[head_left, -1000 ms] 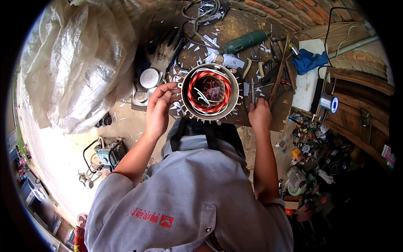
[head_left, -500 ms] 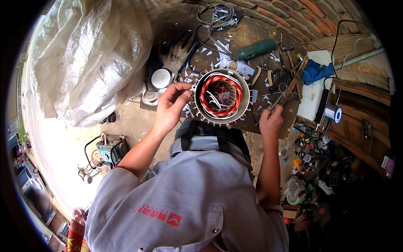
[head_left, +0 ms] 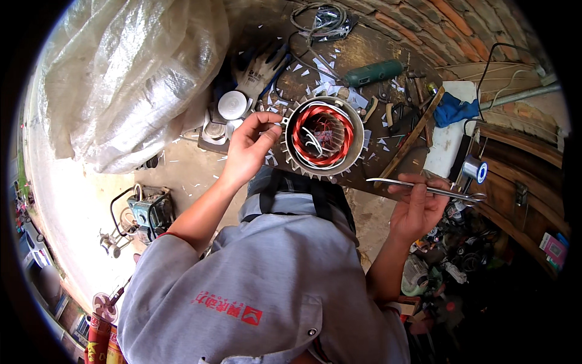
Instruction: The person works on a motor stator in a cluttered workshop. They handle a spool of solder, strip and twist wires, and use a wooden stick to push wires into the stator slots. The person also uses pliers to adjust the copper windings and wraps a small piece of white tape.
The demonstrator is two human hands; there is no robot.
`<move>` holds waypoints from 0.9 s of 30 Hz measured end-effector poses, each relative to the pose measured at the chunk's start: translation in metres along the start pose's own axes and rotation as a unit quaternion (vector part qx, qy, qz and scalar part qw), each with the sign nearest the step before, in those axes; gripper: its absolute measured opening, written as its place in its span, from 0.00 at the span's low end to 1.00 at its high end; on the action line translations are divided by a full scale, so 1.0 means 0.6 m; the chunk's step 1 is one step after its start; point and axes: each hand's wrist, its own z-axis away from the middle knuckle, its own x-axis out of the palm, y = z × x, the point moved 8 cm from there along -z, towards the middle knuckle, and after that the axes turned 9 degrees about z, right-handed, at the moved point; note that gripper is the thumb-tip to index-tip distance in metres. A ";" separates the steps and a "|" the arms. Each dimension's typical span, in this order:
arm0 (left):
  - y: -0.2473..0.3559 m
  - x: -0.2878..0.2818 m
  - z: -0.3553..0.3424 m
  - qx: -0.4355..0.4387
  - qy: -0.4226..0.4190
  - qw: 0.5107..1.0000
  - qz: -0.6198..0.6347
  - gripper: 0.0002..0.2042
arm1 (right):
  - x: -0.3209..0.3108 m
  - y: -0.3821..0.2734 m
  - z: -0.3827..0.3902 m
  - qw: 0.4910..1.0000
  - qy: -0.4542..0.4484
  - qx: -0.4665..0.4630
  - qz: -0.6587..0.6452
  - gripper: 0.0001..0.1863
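A round metal motor housing [head_left: 362, 142] with finned sides lies open end up on the worktable. Inside it runs a ring of red-wrapped windings [head_left: 348, 141], with white leads [head_left: 313, 142] curling in the middle. At the housing's left rim my left hand [head_left: 250, 148] is closed, thumb and fingers pinching a lug there. My right hand [head_left: 418, 206] is raised off the right front of the table. It grips slim, curved metal scissors [head_left: 403, 182], their point toward the housing and the ring handle to the right; whether the blades are apart I cannot tell.
White paper scraps litter the worktable [head_left: 388, 54]. Behind the housing lie a green power tool [head_left: 374, 73] and a work glove [head_left: 257, 76]; a wooden strip [head_left: 418, 130] is at right. Plastic sheeting [head_left: 133, 79] bulges at left. A solder spool [head_left: 476, 170] stands far right.
My right hand has lifted the scissors from among the tools and drawn them toward me and to the right, now lying level. My left hand keeps its place at the housing's rim.
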 end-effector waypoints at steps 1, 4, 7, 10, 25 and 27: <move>0.001 0.001 0.000 0.001 -0.004 1.000 -0.005 0.11 | 0.013 -0.005 0.001 1.000 -0.016 -0.002 -0.003 0.13; 0.003 0.001 0.001 -0.003 -0.004 1.000 -0.021 0.11 | 0.062 -0.022 0.002 0.995 -0.093 -0.017 0.021 0.11; 0.004 0.002 0.003 -0.002 -0.003 1.000 -0.022 0.11 | 0.118 -0.033 -0.006 0.984 -0.170 -0.031 0.030 0.09; 0.004 0.003 0.005 0.003 -0.003 1.000 -0.015 0.11 | 0.180 -0.030 -0.017 0.967 -0.251 -0.038 0.038 0.07; -0.019 0.002 0.043 0.013 0.021 0.999 0.042 0.12 | 0.325 0.021 -0.042 0.870 -0.416 -0.132 0.229 0.06; -0.020 0.001 0.042 0.006 0.027 0.999 0.032 0.12 | 0.331 0.022 -0.043 0.867 -0.423 -0.129 0.229 0.06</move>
